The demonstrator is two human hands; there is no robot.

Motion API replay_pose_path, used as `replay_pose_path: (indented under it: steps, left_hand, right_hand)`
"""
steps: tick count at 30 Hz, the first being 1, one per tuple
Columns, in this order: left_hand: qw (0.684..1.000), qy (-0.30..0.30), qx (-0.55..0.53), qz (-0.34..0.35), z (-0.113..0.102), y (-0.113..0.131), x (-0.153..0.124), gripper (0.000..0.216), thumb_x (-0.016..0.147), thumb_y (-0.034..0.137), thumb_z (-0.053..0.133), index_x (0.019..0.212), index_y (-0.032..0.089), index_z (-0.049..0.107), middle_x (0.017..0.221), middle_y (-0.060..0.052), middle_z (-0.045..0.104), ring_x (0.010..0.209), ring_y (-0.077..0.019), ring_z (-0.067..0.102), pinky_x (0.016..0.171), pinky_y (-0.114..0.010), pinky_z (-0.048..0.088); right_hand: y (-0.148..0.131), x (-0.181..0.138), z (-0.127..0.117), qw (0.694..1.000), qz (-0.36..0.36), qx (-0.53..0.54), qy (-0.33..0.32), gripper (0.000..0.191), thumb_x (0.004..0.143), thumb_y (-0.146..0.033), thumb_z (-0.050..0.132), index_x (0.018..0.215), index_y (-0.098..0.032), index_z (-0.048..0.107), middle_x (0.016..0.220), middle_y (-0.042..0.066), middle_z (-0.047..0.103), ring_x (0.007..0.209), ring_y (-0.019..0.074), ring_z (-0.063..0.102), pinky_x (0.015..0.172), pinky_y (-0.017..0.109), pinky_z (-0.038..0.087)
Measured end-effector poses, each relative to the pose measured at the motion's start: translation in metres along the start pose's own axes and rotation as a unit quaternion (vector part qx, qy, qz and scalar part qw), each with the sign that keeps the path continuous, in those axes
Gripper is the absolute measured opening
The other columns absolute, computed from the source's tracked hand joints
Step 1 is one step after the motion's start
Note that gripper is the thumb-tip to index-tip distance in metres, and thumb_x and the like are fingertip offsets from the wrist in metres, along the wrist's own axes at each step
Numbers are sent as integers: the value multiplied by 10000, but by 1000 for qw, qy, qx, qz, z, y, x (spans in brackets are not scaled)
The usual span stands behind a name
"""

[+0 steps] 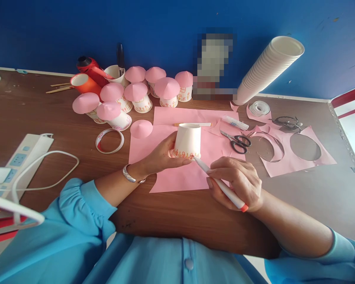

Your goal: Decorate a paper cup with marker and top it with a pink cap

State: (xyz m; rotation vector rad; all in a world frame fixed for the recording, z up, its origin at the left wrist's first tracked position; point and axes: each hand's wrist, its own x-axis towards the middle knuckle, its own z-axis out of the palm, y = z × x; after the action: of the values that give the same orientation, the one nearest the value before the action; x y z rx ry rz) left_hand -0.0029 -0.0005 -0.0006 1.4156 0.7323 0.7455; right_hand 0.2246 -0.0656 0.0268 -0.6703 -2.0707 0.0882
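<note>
Upturned white cup [188, 139], orange drawings along rim; pen [229, 194] tip seemingly touching.

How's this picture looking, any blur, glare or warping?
Head view: sharp on the left hand, paper cup, right hand and marker; glare washes the table at right; its back edge bows, wide-angle warping; one pixelated patch against the blue wall.
</note>
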Motion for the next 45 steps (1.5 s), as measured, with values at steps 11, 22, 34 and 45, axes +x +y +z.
replay_pose_path:
  steps: [11, 22, 34, 45]
  left_hand:
    - [1000, 3, -23, -4, 0, -1, -1, 574, 802, 376, 876, 1278, 193, 611, 1202, -116, 697, 1087, -277, 675, 866, -369, 583]
    - [995, -4, -97, -12, -1, -9, -3, 658, 818, 380, 865, 1384, 225, 568, 1269, -122, 689, 1165, -303, 673, 971, -422, 573]
    - [996, 16, -92, -11, -1, -5, -5, 582, 820, 270, 857, 1348, 208, 618, 1297, -123, 716, 1140, -280, 696, 933, -381, 584]
    - [994, -5, -107, -15, 2, 2, -3, 520, 854, 294, 840, 1323, 201, 636, 1270, -133, 743, 1190, -309, 709, 981, -404, 598]
  right_hand:
    - [-2, 0, -3, 1000, 1, 5, 3, 217, 872, -30, 609, 1034, -174, 593, 732, 18, 624, 602, 152, 606, 488, 289, 525]
    - [-1, 2, -4, 1000, 1, -12, 6, 211, 886, -47, 606, 1042, -189, 587, 730, 10, 624, 602, 146, 604, 482, 273, 538]
    - [1, 1, -4, 1000, 5, -10, 10, 212, 876, -39, 624, 1036, -175, 595, 742, 17, 627, 619, 144, 599, 506, 268, 541]
    - [1, 1, -5, 1000, 5, -9, 1, 222, 878, -41, 628, 1052, -174, 594, 756, 23, 628, 631, 149, 604, 525, 271, 548]
